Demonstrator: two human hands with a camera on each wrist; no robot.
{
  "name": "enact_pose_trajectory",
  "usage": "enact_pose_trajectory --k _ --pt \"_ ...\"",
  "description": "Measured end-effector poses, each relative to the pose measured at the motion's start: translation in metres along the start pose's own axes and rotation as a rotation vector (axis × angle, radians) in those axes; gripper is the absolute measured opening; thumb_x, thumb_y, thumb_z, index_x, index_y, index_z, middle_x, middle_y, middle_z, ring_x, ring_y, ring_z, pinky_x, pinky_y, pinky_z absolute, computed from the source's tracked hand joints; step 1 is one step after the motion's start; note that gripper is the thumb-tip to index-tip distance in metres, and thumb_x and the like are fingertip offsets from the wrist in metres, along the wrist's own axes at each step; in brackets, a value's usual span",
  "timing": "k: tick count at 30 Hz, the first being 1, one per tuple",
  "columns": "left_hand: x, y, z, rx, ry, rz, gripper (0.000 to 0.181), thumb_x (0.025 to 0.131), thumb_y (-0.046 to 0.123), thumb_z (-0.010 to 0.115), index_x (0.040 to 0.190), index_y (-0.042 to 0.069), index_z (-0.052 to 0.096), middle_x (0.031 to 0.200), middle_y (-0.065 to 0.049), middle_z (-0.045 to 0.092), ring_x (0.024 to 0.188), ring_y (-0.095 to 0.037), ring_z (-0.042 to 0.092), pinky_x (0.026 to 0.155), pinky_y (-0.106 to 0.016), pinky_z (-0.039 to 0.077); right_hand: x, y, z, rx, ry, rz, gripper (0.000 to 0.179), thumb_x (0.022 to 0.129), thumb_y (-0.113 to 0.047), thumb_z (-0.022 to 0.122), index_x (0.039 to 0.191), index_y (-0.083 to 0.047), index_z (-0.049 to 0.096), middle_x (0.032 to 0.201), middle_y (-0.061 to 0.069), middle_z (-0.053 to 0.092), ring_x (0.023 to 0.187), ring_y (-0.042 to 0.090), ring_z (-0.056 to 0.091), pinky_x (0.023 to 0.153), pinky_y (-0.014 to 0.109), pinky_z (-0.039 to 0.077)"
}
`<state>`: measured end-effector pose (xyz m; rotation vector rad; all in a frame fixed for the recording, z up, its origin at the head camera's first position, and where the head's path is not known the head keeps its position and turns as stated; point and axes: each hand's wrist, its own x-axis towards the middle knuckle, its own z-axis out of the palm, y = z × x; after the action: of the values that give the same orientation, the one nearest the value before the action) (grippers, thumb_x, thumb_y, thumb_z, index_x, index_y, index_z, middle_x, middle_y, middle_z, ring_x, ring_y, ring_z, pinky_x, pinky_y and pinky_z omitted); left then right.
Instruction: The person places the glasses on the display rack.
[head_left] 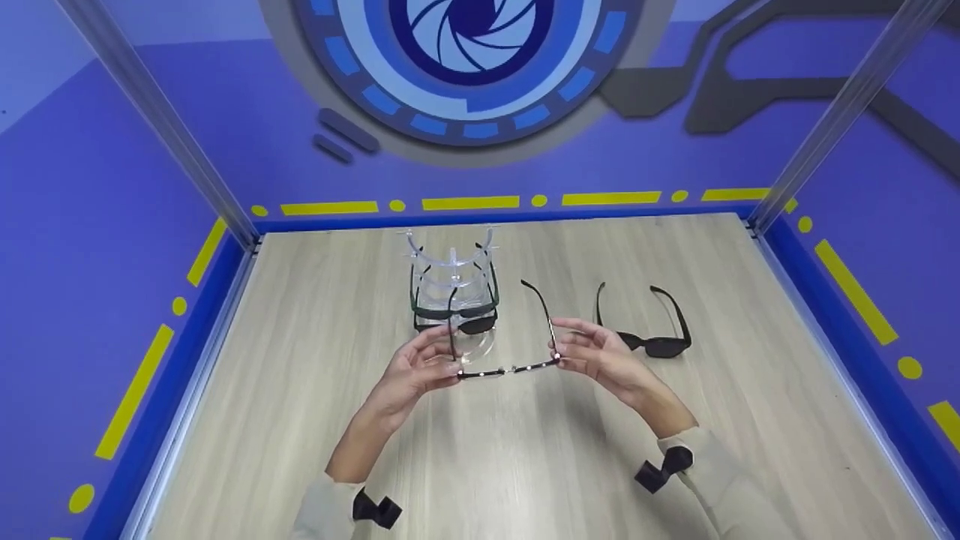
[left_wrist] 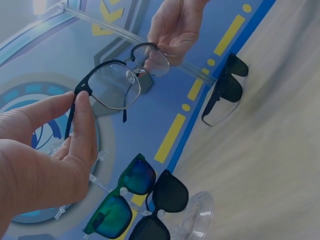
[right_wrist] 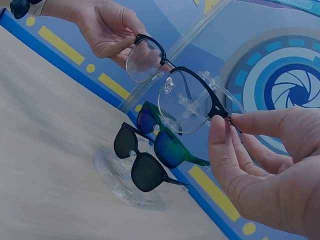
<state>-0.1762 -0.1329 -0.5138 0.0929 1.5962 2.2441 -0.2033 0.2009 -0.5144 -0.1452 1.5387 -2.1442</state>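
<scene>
Your left hand (head_left: pixel 409 375) and right hand (head_left: pixel 606 361), fingers nearly closed, are pinching 1 pair of browline eyeglasses (left_wrist: pixel 114 84).

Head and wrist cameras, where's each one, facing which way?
Head: on the head, facing forward and down; left hand, right hand and sleeves show.
Left wrist: on that wrist, facing the clear glasses; left hand near, right beyond.
Right wrist: on that wrist, facing them from the other end; right hand near, left beyond.
Both wrist views share the green sunglasses.
</scene>
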Motion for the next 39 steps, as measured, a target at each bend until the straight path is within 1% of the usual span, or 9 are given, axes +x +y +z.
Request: enact_pose_trajectory --k 6,10,17,20,22,26,30,35,39 --pt "-0.005 0.003 -0.005 -0.01 0.005 0.023 0.058 0.089 -0.006 0.071 0.142 0.006 0.05 0.111 -0.004 0.066 0.092 -0.011 0.068 0.084 -0.027 0.062 0.005 -0.002 0.007 -0.005 -0.007 0.011 0.05 0.096 0.003 0.065 0.144 -0.003 0.05 0.103 -0.001 0.068 0.095 0.012 0.069 0.088 0.027 0.06" --pt "-0.007 0.003 -0.007 -0.033 0.023 0.018 0.06 0.088 -0.006 0.072 0.142 0.005 0.05 0.109 -0.002 0.067 0.091 -0.011 0.067 0.083 -0.028 0.062 0.007 -0.002 0.011 -0.003 -0.009 0.017 0.049 0.096 0.004 0.064 0.143 -0.004 0.052 0.102 -0.001 0.069 0.094 0.012 0.069 0.089 0.029 0.06" --pt "-0.01 0.007 -0.012 -0.021 0.031 0.02 0.064 0.088 -0.006 0.072 0.146 0.003 0.045 0.111 -0.001 0.066 0.09 -0.01 0.066 0.083 -0.027 0.061 0.012 -0.002 0.016 -0.008 -0.011 0.016 0.053 0.095 0.005 0.064 0.146 0.001 0.048 0.104 0.0 0.07 0.097 0.013 0.07 0.09 0.029 0.06" --pt "-0.011 0.009 -0.014 -0.01 0.045 0.02 0.065 0.088 -0.007 0.071 0.147 0.002 0.044 0.111 -0.001 0.066 0.09 -0.01 0.066 0.083 -0.027 0.061 0.015 -0.003 0.018 -0.013 -0.019 0.018 0.052 0.095 0.005 0.064 0.145 0.0 0.048 0.104 0.0 0.07 0.097 0.014 0.07 0.091 0.029 0.06" --pt "-0.011 0.01 -0.015 -0.005 0.049 0.018 0.068 0.088 -0.007 0.071 0.149 0.0 0.04 0.111 -0.001 0.065 0.09 -0.011 0.067 0.084 -0.027 0.061 0.016 -0.004 0.019 -0.014 -0.019 0.023 0.05 0.095 0.004 0.064 0.143 -0.002 0.051 0.103 0.0 0.069 0.096 0.014 0.07 0.091 0.03 0.06" --pt "-0.01 0.012 -0.017 -0.006 0.055 0.013 0.071 0.088 -0.007 0.07 0.151 0.0 0.038 0.111 0.0 0.066 0.091 -0.011 0.068 0.084 -0.027 0.061 0.02 -0.007 0.021 -0.024 -0.015 0.036 0.048 0.095 0.004 0.065 0.141 -0.003 0.053 0.103 0.001 0.07 0.095 0.014 0.071 0.091 0.03 0.06" --pt "-0.01 0.015 -0.019 -0.011 0.057 0.021 0.07 0.089 -0.008 0.068 0.152 -0.001 0.037 0.11 0.0 0.066 0.091 -0.011 0.069 0.084 -0.026 0.061 0.024 -0.009 0.023 -0.043 -0.017 0.041 0.049 0.096 0.002 0.065 0.142 -0.002 0.052 0.104 0.001 0.071 0.097 0.013 0.071 0.091 0.03 0.06" --pt "-0.008 0.017 -0.021 -0.022 0.051 0.031 0.068 0.09 -0.008 0.067 0.151 0.0 0.039 0.112 -0.002 0.067 0.09 -0.011 0.07 0.084 -0.026 0.061 0.028 -0.01 0.025 -0.051 -0.009 0.043 0.048 0.097 0.002 0.064 0.143 -0.001 0.051 0.102 0.001 0.071 0.096 0.013 0.071 0.091 0.03 0.06" --pt "-0.008 0.017 -0.023 -0.027 0.06 0.034 0.066 0.09 -0.009 0.066 0.15 0.0 0.04 0.112 -0.003 0.067 0.09 -0.011 0.069 0.082 -0.026 0.061 0.03 -0.01 0.027 -0.053 -0.004 0.046 0.049 0.097 0.003 0.063 0.144 -0.001 0.05 0.103 0.001 0.07 0.096 0.013 0.07 0.09 0.03 0.06"
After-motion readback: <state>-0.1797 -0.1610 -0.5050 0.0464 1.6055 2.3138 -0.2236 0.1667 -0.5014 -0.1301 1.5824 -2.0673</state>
